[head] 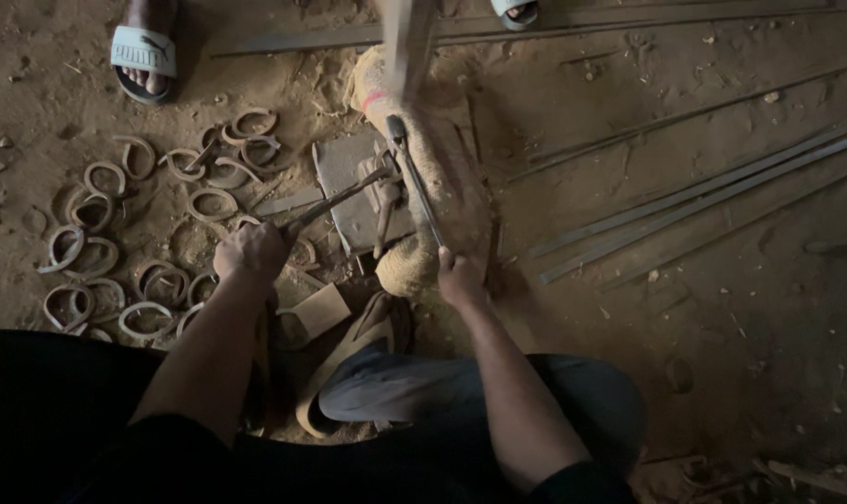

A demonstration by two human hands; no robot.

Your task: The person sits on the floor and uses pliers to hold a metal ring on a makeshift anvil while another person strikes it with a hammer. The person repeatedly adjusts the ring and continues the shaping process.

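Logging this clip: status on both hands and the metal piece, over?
Left hand gripping tongs, clamping a metal piece on the flat plate. Right hand holding a hammer over it. Bent metal rings piled left; another person's sandalled foot nearby.

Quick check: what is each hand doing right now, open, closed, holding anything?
Left hand: closed on the tongs.
Right hand: closed on the thin tool handle.

We're not seeing any packages, labels, signs or screens here at all, just bare workshop ground and metal bits, nothing wrapped, tagged or posted anywhere.
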